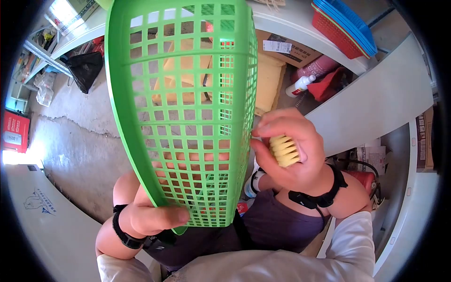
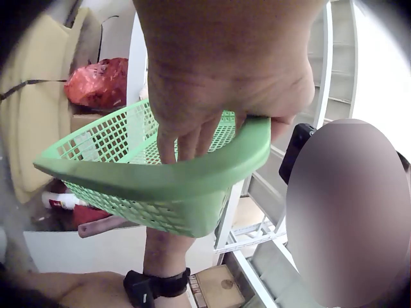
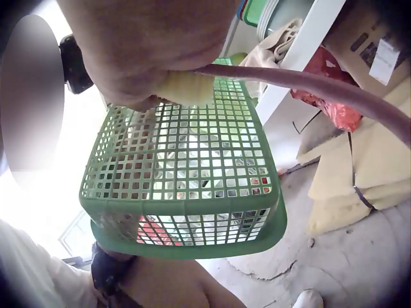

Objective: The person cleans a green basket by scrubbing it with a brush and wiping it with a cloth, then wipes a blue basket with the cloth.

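Observation:
A green plastic basket (image 1: 121,84) with square holes is tilted up on its side in front of the person. My left hand (image 1: 157,218) grips its rim at the near end, the thumb outside and the fingers inside, seen through the mesh. In my right hand (image 1: 307,141) is a scrub brush (image 1: 284,150) with yellow bristles, held close beside the basket's bottom. The brush's long mauve handle (image 3: 314,85) sticks out past the hand in the right wrist view. There, the bristles overlap the basket's bottom.
A stack of blue and red baskets (image 1: 345,28) sits on the white shelf at upper right. Below are a cardboard box (image 1: 293,54), a white bottle (image 1: 300,86) and a red bag (image 3: 334,106). A black bag (image 1: 84,70) hangs at left above the concrete floor (image 1: 77,160).

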The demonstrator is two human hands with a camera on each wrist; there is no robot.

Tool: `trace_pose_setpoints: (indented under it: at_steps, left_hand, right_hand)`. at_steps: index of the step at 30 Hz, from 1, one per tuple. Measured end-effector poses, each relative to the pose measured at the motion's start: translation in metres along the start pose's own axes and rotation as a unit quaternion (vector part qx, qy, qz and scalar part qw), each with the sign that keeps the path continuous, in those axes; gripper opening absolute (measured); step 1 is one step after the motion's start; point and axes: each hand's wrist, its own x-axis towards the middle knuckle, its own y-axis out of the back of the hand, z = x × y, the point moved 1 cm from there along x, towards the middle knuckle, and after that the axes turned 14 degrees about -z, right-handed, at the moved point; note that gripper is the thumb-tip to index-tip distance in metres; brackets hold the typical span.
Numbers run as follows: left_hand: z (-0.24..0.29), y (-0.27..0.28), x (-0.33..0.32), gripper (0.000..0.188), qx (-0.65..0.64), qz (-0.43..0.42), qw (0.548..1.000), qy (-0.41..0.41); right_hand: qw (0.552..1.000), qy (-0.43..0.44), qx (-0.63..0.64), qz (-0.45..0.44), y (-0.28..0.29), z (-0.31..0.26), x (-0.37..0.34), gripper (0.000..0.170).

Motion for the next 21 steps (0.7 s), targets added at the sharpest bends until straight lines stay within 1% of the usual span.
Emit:
trace_pose_setpoints:
  at_steps: [2,4,5,8,9,12,15,18,21]
  left_hand:
    - [0.000,0.000,0.001,0.076,0.030,-0.003,1.000,-0.007]
    - [0.000,0.001,0.002,0.076,0.040,-0.008,0.999,-0.018]
    - [0.000,0.001,0.004,0.077,0.071,-0.012,0.997,-0.027]
    - [0.007,-0.008,0.014,0.077,0.077,0.014,0.997,0.016]
    - [0.006,-0.005,0.017,0.078,0.108,-0.027,0.994,0.002]
    - [-0.002,0.000,0.019,0.078,0.146,-0.062,0.987,-0.027]
    - [-0.002,0.001,0.018,0.077,0.140,-0.069,0.988,-0.019]
    - [0.000,-0.007,0.018,0.084,0.104,0.043,0.992,0.058]
    - [0.000,-0.008,0.020,0.084,0.102,0.039,0.992,0.066]
  right_hand:
    - [1.000,-0.028,0.010,0.002,-0.001,-0.001,-0.002,0.042]
    - [0.997,-0.077,0.015,0.000,-0.003,-0.006,-0.003,0.044]
    - [0.995,-0.095,0.027,0.004,-0.004,-0.007,-0.002,0.045]
    - [0.987,-0.133,0.082,0.025,-0.009,-0.006,0.000,0.047]
    - [0.986,-0.136,0.090,0.034,-0.011,-0.004,-0.001,0.046]
    - [0.980,-0.151,0.117,0.052,-0.015,-0.001,-0.003,0.045]
    - [0.974,-0.172,0.138,0.056,-0.016,-0.003,-0.001,0.044]
    - [0.973,-0.178,0.134,0.056,-0.015,-0.004,-0.002,0.043]
    - [0.971,-0.183,0.141,0.059,-0.015,-0.005,-0.002,0.043]
